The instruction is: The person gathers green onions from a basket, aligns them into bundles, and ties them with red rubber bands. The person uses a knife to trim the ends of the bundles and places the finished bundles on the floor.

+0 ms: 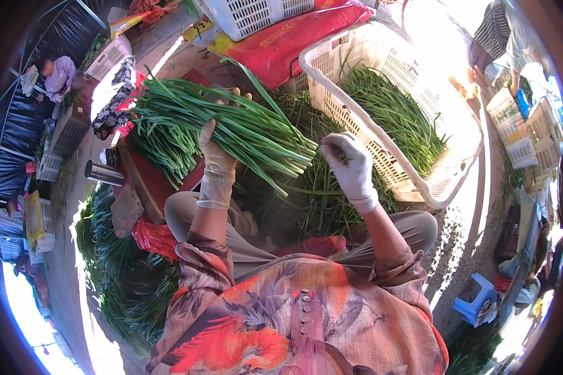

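Observation:
My left hand [216, 140], in a thin pale glove, is closed around a bunch of green garlic chives [244, 119], its cut ends pointing right. Just right of those ends is my right hand [349, 161], in a white glove with fingers curled; no chive is seen to be held in it, though its palm side is partly hidden. Beneath the held bunch, more chives [169, 150] lie on a red board [162, 190] to the left. Loose chive leaves and trimmings [305, 201] are heaped below my hands, between my knees.
A large white plastic crate [384, 150] with chives inside stands at the right. Behind are a red sack [272, 47] and another crate [253, 18]. At left are a steel flask [104, 172], red plastic strips [155, 238] and a chive pile [126, 281]. A blue stool [476, 300] stands lower right; another person [58, 77] sits far left.

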A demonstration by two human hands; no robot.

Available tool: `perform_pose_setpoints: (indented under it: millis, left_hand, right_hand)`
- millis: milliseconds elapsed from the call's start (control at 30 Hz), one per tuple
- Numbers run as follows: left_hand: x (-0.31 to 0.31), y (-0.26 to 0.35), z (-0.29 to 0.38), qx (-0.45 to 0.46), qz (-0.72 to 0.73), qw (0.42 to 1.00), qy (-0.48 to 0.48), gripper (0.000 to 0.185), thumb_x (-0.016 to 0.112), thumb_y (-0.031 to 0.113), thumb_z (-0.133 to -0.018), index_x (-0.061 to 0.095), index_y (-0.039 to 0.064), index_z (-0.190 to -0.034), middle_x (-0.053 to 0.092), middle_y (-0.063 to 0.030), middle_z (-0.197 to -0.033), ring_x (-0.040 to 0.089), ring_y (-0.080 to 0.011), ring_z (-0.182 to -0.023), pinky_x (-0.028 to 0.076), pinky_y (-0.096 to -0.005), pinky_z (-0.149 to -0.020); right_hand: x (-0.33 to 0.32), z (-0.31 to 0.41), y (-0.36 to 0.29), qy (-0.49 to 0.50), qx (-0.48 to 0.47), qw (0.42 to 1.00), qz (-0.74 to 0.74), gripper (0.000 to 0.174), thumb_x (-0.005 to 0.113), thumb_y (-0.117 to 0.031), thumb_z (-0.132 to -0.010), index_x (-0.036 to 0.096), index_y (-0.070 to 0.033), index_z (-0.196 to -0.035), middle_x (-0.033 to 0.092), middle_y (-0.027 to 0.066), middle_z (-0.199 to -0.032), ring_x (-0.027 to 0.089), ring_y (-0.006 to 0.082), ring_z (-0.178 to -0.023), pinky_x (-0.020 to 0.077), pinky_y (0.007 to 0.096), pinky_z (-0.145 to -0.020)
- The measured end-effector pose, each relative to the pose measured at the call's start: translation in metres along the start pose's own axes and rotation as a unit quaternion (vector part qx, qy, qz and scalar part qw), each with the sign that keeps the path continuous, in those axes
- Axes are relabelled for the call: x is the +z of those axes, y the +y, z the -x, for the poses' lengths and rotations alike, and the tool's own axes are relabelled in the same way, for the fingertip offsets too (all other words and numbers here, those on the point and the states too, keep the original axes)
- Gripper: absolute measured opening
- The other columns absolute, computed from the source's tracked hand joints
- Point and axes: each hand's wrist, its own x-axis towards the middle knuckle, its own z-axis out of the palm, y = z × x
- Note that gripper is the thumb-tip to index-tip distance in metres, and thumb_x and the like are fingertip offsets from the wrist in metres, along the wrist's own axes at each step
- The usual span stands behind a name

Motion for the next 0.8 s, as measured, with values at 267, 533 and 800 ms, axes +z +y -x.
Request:
perform_pose_setpoints:
  millis: [267,533,800]
  left_hand:
    - [-0.001,0.000,0.006,0.010,0.007,1.000,-0.005,0.038,0.071,0.028,-0.075,0.066,0.017,-0.111,0.030,-0.0217,-0.149,0.028,-0.0425,-0.137,0.025,-0.0579,-0.110]
    - [-0.023,0.000,0.008,0.045,0.045,0.998,-0.022,0.030,0.067,0.021,-0.079,0.058,0.010,-0.106,0.059,-0.0050,-0.113,0.051,-0.0280,-0.117,0.025,-0.0528,-0.112]
    - [-0.038,0.024,0.005,0.069,0.111,0.991,-0.003,0.043,0.063,0.014,-0.082,0.048,-0.001,-0.119,0.058,-0.0069,-0.105,0.054,-0.0214,-0.111,0.020,-0.0484,-0.116]
  right_hand:
    - [0.032,-0.007,-0.009,-0.111,-0.045,0.975,0.185,0.018,0.074,-0.019,-0.074,0.068,-0.008,-0.087,0.063,0.0082,-0.079,0.063,0.0270,-0.073,0.0490,0.0332,-0.063]
    - [0.049,0.008,0.004,-0.001,0.042,0.999,-0.022,0.015,0.065,-0.005,-0.078,0.066,-0.005,-0.093,0.066,0.0121,-0.083,0.066,0.0272,-0.074,0.0514,0.0307,-0.067]
    - [-0.013,0.031,0.072,-0.070,0.080,0.959,0.261,0.031,0.071,-0.009,-0.076,0.064,-0.005,-0.106,0.064,0.0116,-0.103,0.064,0.0305,-0.091,0.0512,0.0331,-0.079]
